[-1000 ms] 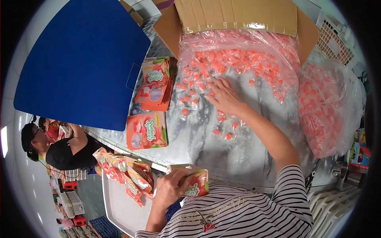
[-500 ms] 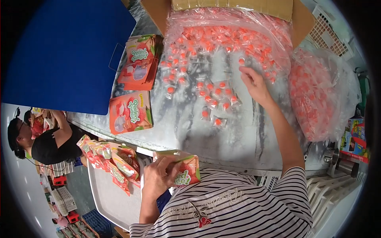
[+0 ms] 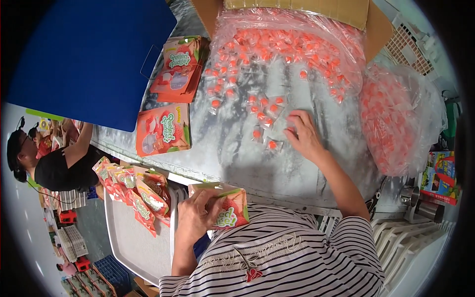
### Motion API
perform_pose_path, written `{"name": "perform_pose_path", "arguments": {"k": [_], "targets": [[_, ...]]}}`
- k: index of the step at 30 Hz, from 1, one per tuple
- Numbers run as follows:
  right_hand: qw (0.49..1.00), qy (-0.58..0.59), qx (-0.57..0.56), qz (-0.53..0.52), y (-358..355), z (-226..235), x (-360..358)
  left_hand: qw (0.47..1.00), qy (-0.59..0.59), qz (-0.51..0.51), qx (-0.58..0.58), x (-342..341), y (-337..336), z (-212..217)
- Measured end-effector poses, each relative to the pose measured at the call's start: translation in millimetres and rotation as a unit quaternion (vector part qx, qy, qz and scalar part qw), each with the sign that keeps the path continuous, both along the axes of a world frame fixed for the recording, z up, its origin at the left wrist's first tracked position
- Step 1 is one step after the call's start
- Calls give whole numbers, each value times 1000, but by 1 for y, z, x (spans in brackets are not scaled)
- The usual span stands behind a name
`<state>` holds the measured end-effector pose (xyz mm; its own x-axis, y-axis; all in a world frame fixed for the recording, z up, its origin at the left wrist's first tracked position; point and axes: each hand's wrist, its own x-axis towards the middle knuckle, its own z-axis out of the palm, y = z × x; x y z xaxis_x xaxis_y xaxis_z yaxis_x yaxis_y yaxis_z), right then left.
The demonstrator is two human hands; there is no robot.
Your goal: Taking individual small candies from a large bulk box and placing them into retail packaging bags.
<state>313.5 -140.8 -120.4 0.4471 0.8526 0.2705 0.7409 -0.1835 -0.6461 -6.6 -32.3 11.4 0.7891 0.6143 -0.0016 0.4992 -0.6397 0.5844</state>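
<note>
My left hand grips a red and green printed pouch at the table's near edge, against my striped shirt. Over the middle of the table, my right hand has its fingers curled down, with a bit of red candy showing at the fingertips. Just left of it lies a small loose group of clear-wrapped red candies. A single wrapped candy lies farther off, near the big candy heap that spills from a plastic-lined carton.
Stacks of flat pouches lie at the left by a blue panel. Filled pouches stand in a pale tray below. A clear bag of candies sits at the right. Another person works at far left.
My right hand has moved down and left, from near the single candy to the loose group. Some candies on that group's right side are gone from view. My left hand still holds the pouch.
</note>
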Motion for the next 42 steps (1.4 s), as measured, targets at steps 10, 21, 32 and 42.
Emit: {"name": "perform_pose_path", "arguments": {"k": [10,21,32,42], "targets": [[999,-40,1,-32,14,29,-7,1000,1,-21,5,9,1,1],[995,-45,-84,25,42,8,3,1000,-5,-13,3,0,-3,-3],[996,-68,-53,-12,-47,29,12,999,7,-6,-33,11,1,-2],[990,-85,-112,-35,-53,28,2,999,1,-26,-23,16,-2,0]]}}
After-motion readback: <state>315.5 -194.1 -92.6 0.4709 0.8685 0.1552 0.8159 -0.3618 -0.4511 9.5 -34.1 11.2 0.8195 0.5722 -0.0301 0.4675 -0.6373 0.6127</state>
